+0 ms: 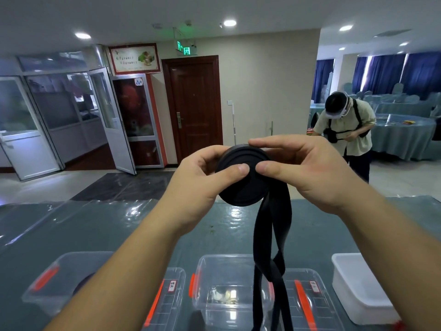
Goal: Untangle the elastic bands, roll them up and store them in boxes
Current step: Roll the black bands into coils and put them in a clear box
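Rubber band, black, flat and wide, sits wound into a thick disc held up at chest height above the counter, clamped between your two hands. Your left hand cups the roll from the side with its thumb pressed on the near face; your right hand closes over the top edge, thumb meeting the other thumb on that face. Both are shut firmly on the roll.

A long tail hangs free from the lower right of the coil — two strands that cross and twist once before dropping out of view below, in front of the open clear box.

Judging by the look, this stuff is light, soft and springy, so the coil will likely want to unwind the moment pressure comes off. Keep your thumbs flat on the face and pinch across the thickness, not on the rim alone. Smooth that twist out of the tail before feeding it in — a kinked strand would probably bulge the roll. The surface looks matte, so grip should be good.
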`<act>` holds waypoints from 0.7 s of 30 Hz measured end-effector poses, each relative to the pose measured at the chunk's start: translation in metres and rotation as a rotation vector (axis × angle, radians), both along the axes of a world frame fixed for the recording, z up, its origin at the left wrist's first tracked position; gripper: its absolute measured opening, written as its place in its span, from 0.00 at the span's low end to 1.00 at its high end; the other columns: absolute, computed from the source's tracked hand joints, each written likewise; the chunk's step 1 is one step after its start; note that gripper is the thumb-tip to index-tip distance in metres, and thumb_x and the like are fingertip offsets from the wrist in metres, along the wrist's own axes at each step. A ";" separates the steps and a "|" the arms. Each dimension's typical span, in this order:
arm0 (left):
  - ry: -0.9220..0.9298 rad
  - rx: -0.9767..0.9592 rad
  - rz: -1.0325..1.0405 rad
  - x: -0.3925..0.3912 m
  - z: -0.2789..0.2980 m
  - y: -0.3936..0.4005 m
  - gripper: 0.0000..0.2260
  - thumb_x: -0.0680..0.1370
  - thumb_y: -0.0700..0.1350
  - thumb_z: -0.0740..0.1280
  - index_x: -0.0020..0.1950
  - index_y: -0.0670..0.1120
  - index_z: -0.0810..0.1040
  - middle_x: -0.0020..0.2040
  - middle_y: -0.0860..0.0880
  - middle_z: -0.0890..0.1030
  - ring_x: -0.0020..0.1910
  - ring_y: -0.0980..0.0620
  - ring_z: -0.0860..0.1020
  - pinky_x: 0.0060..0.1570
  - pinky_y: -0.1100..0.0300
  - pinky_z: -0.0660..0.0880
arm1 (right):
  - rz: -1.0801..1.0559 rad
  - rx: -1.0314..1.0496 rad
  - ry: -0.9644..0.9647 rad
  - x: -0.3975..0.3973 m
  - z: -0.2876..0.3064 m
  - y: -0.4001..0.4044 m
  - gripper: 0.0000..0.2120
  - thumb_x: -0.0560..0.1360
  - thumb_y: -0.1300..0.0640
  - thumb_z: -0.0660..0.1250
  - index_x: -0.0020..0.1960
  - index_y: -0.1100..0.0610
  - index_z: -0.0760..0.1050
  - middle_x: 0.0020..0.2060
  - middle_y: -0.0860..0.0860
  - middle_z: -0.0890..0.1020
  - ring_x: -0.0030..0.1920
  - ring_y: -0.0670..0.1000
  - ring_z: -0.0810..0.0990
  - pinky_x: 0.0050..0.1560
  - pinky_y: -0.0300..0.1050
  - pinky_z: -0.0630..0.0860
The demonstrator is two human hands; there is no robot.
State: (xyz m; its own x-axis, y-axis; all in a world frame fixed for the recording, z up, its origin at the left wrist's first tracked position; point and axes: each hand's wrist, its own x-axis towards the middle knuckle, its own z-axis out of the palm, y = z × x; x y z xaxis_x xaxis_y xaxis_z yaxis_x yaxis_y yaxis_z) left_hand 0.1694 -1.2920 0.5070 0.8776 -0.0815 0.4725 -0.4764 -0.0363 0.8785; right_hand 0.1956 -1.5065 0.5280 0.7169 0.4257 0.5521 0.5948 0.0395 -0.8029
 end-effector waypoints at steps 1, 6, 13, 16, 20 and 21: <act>0.018 -0.023 -0.021 0.001 -0.001 -0.001 0.11 0.75 0.46 0.76 0.57 0.48 0.85 0.54 0.44 0.87 0.54 0.45 0.86 0.54 0.51 0.82 | -0.002 0.004 0.002 0.000 -0.001 -0.001 0.19 0.70 0.55 0.75 0.61 0.50 0.84 0.53 0.51 0.89 0.56 0.53 0.87 0.59 0.48 0.82; 0.229 -0.221 -0.069 0.014 -0.024 0.000 0.22 0.85 0.57 0.56 0.63 0.46 0.83 0.59 0.40 0.85 0.56 0.45 0.84 0.54 0.51 0.82 | -0.008 0.121 0.056 0.001 -0.005 -0.002 0.18 0.68 0.60 0.74 0.58 0.53 0.83 0.48 0.51 0.90 0.51 0.50 0.88 0.53 0.39 0.82; 0.336 0.424 -0.083 0.026 -0.113 0.001 0.22 0.80 0.29 0.59 0.60 0.53 0.82 0.57 0.54 0.87 0.59 0.56 0.84 0.63 0.56 0.78 | -0.014 0.158 0.100 0.003 -0.013 -0.002 0.18 0.68 0.60 0.74 0.57 0.54 0.83 0.47 0.52 0.90 0.49 0.49 0.88 0.52 0.39 0.82; 0.368 0.693 -0.182 0.023 -0.142 -0.008 0.26 0.79 0.36 0.63 0.69 0.63 0.77 0.69 0.63 0.79 0.70 0.63 0.75 0.74 0.53 0.71 | -0.024 0.160 0.115 0.004 -0.018 -0.003 0.18 0.68 0.59 0.74 0.58 0.54 0.84 0.48 0.54 0.89 0.50 0.51 0.88 0.53 0.41 0.82; 0.341 0.843 -0.220 0.016 -0.155 -0.025 0.23 0.81 0.47 0.68 0.71 0.70 0.72 0.70 0.68 0.75 0.71 0.59 0.73 0.70 0.58 0.71 | -0.028 0.176 0.137 0.007 -0.025 -0.007 0.18 0.68 0.58 0.75 0.58 0.54 0.84 0.50 0.55 0.89 0.52 0.54 0.88 0.55 0.43 0.82; 0.314 0.852 -0.205 0.014 -0.156 -0.029 0.20 0.82 0.48 0.69 0.70 0.68 0.74 0.68 0.68 0.77 0.68 0.61 0.74 0.66 0.65 0.71 | -0.032 0.179 0.142 0.007 -0.026 -0.008 0.18 0.68 0.58 0.75 0.58 0.54 0.84 0.50 0.56 0.89 0.53 0.54 0.88 0.56 0.44 0.82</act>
State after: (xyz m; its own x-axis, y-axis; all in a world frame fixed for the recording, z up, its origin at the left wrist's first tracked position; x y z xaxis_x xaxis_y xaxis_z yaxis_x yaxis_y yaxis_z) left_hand 0.1832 -1.3210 0.3511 0.8851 -0.4594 -0.0750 -0.2895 -0.6694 0.6842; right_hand 0.2027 -1.5141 0.5016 0.8043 0.3062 0.5093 0.4796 0.1716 -0.8605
